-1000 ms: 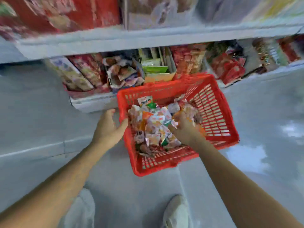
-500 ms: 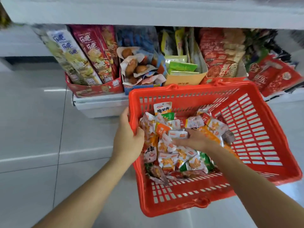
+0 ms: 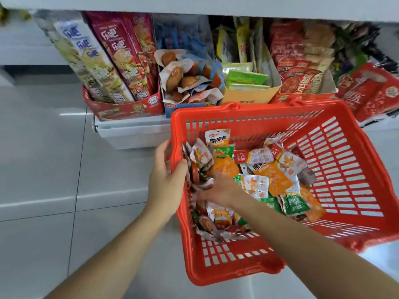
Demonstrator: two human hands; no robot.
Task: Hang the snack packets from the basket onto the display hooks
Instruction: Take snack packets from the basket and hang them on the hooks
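Red basket (image 3: 345, 169) at centre-right holds all visible packets (image 3: 269, 175), no hooks in view, hanging seemingly unstarted; left hand (image 3: 166, 182) grips its left rim, right hand (image 3: 218, 190) sits among packets, finger grip unclear.

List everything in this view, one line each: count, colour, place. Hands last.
basket: one, red, in front of the bottom shelf
snack packets: many, orange, green, white, red, heaped in the basket
bottom shelf: one, white, behind the basket
long crisp packets: several, pale green and maroon, upright in the red display box, shelf left
wrapped brown snacks: several, in the blue box
green packets: a few, in the tan carton, shelf centre
red packets: many, shelf right
floor: grey tiles
left hand: grips the basket's left rim
right hand: among the snack packets, grip unclear
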